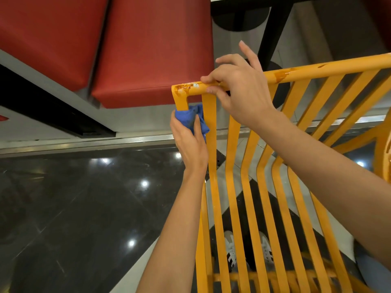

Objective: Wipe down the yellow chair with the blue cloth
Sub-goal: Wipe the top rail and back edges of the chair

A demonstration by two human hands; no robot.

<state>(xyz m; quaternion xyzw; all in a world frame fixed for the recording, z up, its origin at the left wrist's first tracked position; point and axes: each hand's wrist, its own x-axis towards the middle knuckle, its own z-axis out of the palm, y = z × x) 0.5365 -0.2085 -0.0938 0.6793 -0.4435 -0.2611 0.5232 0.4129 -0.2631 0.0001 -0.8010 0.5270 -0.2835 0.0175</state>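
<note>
The yellow chair point(251, 182) stands tilted close before the person, its slatted back filling the lower right. The left hand point(188, 142) has its grip curled round the bunched blue cloth point(193, 118), pressing it against the frame just below the stained top corner. The right hand point(239, 89) holds the top rail, fingers wrapped over it. Red cushions point(105, 43) lie behind.
</note>
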